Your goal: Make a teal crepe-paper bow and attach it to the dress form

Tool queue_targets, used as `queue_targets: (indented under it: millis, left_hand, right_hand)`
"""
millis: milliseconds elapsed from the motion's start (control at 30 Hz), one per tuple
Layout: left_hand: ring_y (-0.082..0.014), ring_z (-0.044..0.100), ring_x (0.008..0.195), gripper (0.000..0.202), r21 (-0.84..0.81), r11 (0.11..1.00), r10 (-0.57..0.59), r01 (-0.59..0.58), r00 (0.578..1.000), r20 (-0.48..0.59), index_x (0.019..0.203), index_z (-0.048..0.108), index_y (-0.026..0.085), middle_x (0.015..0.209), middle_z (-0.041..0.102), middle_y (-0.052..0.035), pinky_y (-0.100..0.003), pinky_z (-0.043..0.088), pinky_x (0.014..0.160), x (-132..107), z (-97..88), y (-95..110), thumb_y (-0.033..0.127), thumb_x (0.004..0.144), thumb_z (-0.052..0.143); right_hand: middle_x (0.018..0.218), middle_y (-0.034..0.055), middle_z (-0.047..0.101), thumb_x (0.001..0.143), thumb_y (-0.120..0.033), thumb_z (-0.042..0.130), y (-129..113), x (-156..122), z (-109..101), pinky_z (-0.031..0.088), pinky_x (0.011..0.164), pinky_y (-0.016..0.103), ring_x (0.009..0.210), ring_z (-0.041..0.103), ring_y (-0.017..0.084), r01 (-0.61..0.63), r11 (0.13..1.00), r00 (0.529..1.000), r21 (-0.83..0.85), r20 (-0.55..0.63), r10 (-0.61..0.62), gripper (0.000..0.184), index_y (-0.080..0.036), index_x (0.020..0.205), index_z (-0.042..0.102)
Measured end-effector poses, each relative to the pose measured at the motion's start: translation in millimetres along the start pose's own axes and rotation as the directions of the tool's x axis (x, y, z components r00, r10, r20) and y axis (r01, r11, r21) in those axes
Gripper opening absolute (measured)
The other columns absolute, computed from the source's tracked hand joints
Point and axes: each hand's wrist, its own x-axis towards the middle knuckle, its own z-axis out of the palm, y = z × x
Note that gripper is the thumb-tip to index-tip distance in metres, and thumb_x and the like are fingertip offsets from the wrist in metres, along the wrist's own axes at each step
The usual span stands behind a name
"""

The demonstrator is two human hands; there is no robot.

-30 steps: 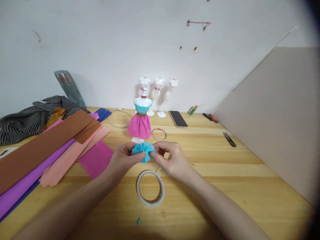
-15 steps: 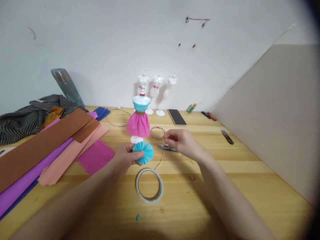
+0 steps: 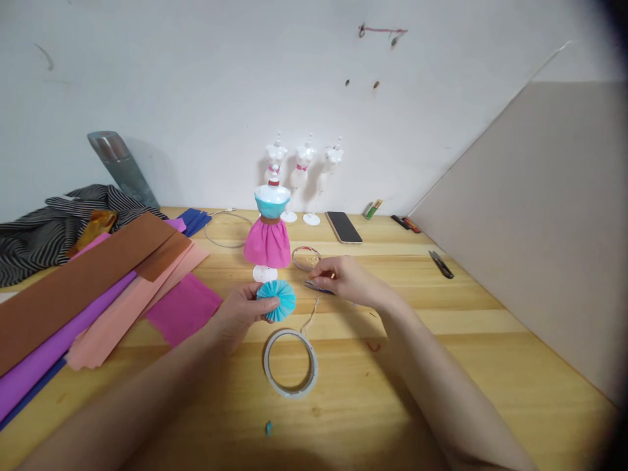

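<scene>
My left hand (image 3: 241, 309) pinches a round, pleated light-blue paper rosette (image 3: 276, 301) between thumb and fingers. My right hand (image 3: 343, 281) has its fingertips drawn together just over the blue-handled thread snips (image 3: 314, 286), hiding most of them; whatever is in that pinch is too small or covered to make out. Behind my left hand stands a small white mannequin (image 3: 273, 195) in a light-blue top and a pink paper skirt (image 3: 267, 245). A ring-shaped dish (image 3: 307, 258) with small beads lies beyond my right fingertips. Nearer me is a roll of tape (image 3: 291, 364) with a loose strand at its top.
Brown, purple, peach and pink paper strips (image 3: 93, 281) pile up at left, by a striped cloth (image 3: 29, 239) and a bottle (image 3: 122, 167). White mannequins (image 3: 304, 157) line the wall. A phone (image 3: 344, 227) lies behind; dark snips (image 3: 441, 264) lie at right.
My right hand has come down slightly and left, now covering more of the blue-handled snips. My left hand keeps the rosette, turned a little more face-on. The whole view has shifted slightly.
</scene>
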Motion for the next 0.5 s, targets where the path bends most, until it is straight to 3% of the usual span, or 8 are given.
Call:
queue_targets:
  millis: [167, 300, 500]
  left_hand:
    - [-0.0134, 0.059, 0.064, 0.031, -0.013, 1.000, 0.018, -0.018, 1.000, 0.018, 0.080, 0.075, 0.013, 0.073, 0.070, -0.0062, -0.026, 0.043, 0.063, -3, 3.3, 2, 0.034, 0.059, 0.084]
    - [-0.0123, 0.058, 0.061, 0.031, 0.018, 0.999, 0.035, -0.036, 0.999, 0.016, 0.080, 0.074, 0.013, 0.070, 0.069, -0.0046, -0.026, 0.044, 0.063, -2, 1.6, -1, 0.035, 0.059, 0.083]
    - [-0.0118, 0.057, 0.063, 0.030, 0.055, 0.998, 0.033, -0.036, 0.998, 0.048, 0.084, 0.074, 0.013, 0.071, 0.068, -0.0035, -0.025, 0.043, 0.064, -3, -0.4, -2, 0.033, 0.063, 0.081]
  right_hand:
    - [0.066, -0.0006, 0.061, 0.082, -0.025, 0.057, -25, -8, 7, 0.037, 0.055, 0.024, 0.058, 0.049, 0.011, 0.034, 0.968, 0.995, 0.249, 0.079, -0.056, 0.016, -0.015, 0.078, 0.068]
    - [0.070, 0.0006, 0.063, 0.081, -0.031, 0.062, -45, -14, 13, 0.041, 0.055, 0.024, 0.061, 0.053, 0.012, 0.014, 0.888, 0.985, 0.459, 0.146, -0.091, 0.019, -0.015, 0.088, 0.068]
    - [0.084, 0.0047, 0.066, 0.078, -0.025, 0.065, -53, -17, 18, 0.047, 0.064, 0.026, 0.072, 0.059, 0.014, 0.089, 0.897, 0.996, 0.434, -0.019, -0.090, 0.034, -0.014, 0.109, 0.063]
